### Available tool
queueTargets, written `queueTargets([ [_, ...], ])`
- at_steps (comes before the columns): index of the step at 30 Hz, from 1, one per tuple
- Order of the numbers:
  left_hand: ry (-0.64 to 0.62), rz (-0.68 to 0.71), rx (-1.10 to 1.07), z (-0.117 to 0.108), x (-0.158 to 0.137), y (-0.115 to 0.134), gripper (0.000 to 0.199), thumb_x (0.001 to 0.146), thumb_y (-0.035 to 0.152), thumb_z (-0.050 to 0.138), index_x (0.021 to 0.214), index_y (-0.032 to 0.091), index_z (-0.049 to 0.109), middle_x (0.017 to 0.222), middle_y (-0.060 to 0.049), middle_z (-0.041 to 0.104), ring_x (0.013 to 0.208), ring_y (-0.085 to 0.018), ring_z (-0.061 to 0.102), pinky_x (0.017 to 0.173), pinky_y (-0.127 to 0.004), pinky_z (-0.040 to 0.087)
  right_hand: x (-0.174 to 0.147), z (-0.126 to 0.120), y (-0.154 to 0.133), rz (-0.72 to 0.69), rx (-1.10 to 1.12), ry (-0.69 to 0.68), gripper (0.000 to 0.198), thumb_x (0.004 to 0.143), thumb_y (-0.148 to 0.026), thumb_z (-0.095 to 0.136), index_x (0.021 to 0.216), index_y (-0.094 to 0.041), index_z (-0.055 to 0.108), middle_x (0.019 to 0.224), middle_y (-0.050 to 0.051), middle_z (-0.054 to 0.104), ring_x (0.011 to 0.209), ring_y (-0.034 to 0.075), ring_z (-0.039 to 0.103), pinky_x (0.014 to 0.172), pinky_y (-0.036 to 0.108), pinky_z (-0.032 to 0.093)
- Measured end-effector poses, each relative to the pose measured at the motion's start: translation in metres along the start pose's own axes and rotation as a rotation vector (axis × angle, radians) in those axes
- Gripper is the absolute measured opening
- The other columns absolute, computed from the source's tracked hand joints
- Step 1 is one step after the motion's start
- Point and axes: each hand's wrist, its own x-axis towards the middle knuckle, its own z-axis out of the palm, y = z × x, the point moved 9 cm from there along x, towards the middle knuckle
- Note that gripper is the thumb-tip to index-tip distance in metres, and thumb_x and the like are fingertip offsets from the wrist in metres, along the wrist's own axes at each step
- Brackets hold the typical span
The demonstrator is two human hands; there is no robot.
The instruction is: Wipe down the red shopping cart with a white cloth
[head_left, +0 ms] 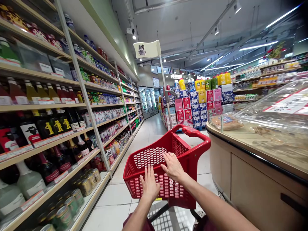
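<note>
Straight ahead stands a red plastic shopping cart [166,173] with perforated walls, turned sideways, its handle [196,136] toward the right. My left hand [149,186] lies against the cart's near side, fingers stretched upward. On the near rim, farther right, rests my right hand [172,166], palm down with its fingers spread. Neither hand grasps anything. The part of the basket that shows holds no goods. A pole rises at the cart's far side and carries a cream flag-shaped sign [147,49] with a small animal picture.
Shelves [64,141] of bottles and cans line the left side. At right is a curved wooden counter [252,170] with packaged food under clear covers. Stacked drink cartons [192,106] stand beyond the cart, and glass-door fridges [148,98] are at the back. White tiled floor [115,195] runs between.
</note>
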Motion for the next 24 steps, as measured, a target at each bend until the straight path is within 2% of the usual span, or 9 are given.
queueTargets([
  [2, 0.125, 0.051, -0.065, -0.011, 0.009, 0.023, 0.072, 0.072, 0.021, 0.041, 0.136, 0.010, 0.010, 0.145, -0.009, 0.005, 0.132, -0.021, 0.001, 0.106, -0.047, 0.004, 0.002, 0.007, 0.007, 0.115, 0.073, -0.101, 0.062, 0.085, -0.047, 0.029, 0.133, -0.009, 0.027, 0.132, 0.016, 0.038, 0.123, 0.027, 0.033, 0.099, 0.050, 0.024],
  [5, 0.231, 0.216, -0.164, -0.016, 0.031, 0.075, 0.065, 0.077, 0.025, 0.040, 0.136, 0.015, 0.015, 0.144, -0.010, 0.017, 0.132, -0.022, 0.007, 0.106, -0.046, 0.007, 0.002, 0.007, 0.021, 0.191, 0.150, -0.196, 0.062, 0.087, -0.047, 0.016, 0.137, -0.011, 0.010, 0.140, 0.012, 0.025, 0.128, 0.022, 0.025, 0.101, 0.049, 0.019],
  [7, 0.277, 0.302, -0.212, -0.014, 0.045, 0.104, 0.056, 0.080, 0.026, 0.038, 0.134, 0.021, 0.023, 0.139, -0.009, 0.030, 0.130, -0.023, 0.019, 0.105, -0.049, 0.011, 0.000, 0.001, 0.030, 0.182, 0.153, -0.200, 0.061, 0.087, -0.047, 0.015, 0.138, -0.013, 0.007, 0.141, 0.010, 0.021, 0.129, 0.020, 0.022, 0.103, 0.045, 0.018],
  [9, 0.353, 0.340, -0.243, -0.013, 0.055, 0.116, 0.048, 0.081, 0.023, 0.036, 0.129, 0.025, 0.034, 0.132, -0.008, 0.043, 0.124, -0.022, 0.033, 0.104, -0.051, 0.015, -0.002, -0.009, 0.041, 0.156, 0.100, -0.151, 0.060, 0.087, -0.047, 0.017, 0.138, -0.015, 0.011, 0.141, 0.009, 0.024, 0.129, 0.019, 0.023, 0.104, 0.045, 0.016],
  [12, 0.497, 0.353, -0.251, -0.009, 0.051, 0.088, 0.040, 0.081, 0.016, 0.036, 0.119, 0.026, 0.046, 0.121, -0.005, 0.054, 0.113, -0.019, 0.047, 0.103, -0.052, 0.017, -0.007, -0.030, 0.061, 0.136, -0.028, -0.020, 0.056, 0.088, -0.045, 0.022, 0.135, -0.015, 0.025, 0.135, 0.010, 0.036, 0.125, 0.022, 0.030, 0.104, 0.046, 0.013],
  [16, 0.601, 0.299, -0.165, -0.003, 0.031, 0.003, 0.038, 0.079, 0.010, 0.036, 0.111, 0.023, 0.052, 0.114, -0.008, 0.059, 0.105, -0.021, 0.053, 0.100, -0.057, 0.018, -0.016, -0.041, 0.066, 0.043, -0.117, 0.060, 0.044, 0.088, -0.037, 0.028, 0.125, -0.017, 0.043, 0.118, 0.007, 0.055, 0.113, 0.021, 0.044, 0.104, 0.045, 0.012],
  [18, 0.670, 0.256, -0.107, -0.006, 0.024, -0.022, 0.040, 0.078, 0.009, 0.037, 0.114, 0.021, 0.050, 0.113, -0.010, 0.059, 0.104, -0.022, 0.054, 0.100, -0.057, 0.018, -0.019, -0.042, 0.064, 0.039, -0.148, 0.085, 0.040, 0.088, -0.035, 0.032, 0.120, -0.019, 0.049, 0.111, 0.006, 0.060, 0.107, 0.022, 0.047, 0.103, 0.045, 0.011],
  [20, 0.708, 0.289, -0.078, -0.005, 0.021, -0.013, 0.044, 0.077, 0.006, 0.035, 0.116, 0.020, 0.049, 0.114, -0.010, 0.059, 0.107, -0.021, 0.052, 0.101, -0.054, 0.018, -0.021, -0.042, 0.060, 0.048, -0.185, 0.105, 0.038, 0.087, -0.035, 0.034, 0.115, -0.019, 0.054, 0.107, 0.006, 0.061, 0.104, 0.022, 0.048, 0.103, 0.046, 0.010],
  [24, 0.701, 0.418, -0.075, 0.002, 0.022, 0.031, 0.051, 0.076, 0.002, 0.032, 0.122, 0.022, 0.044, 0.122, -0.007, 0.053, 0.114, -0.018, 0.046, 0.104, -0.047, 0.016, -0.024, -0.040, 0.054, -0.020, -0.233, 0.104, 0.034, 0.086, -0.033, 0.036, 0.108, -0.019, 0.058, 0.108, 0.005, 0.061, 0.103, 0.021, 0.048, 0.103, 0.043, 0.012],
])
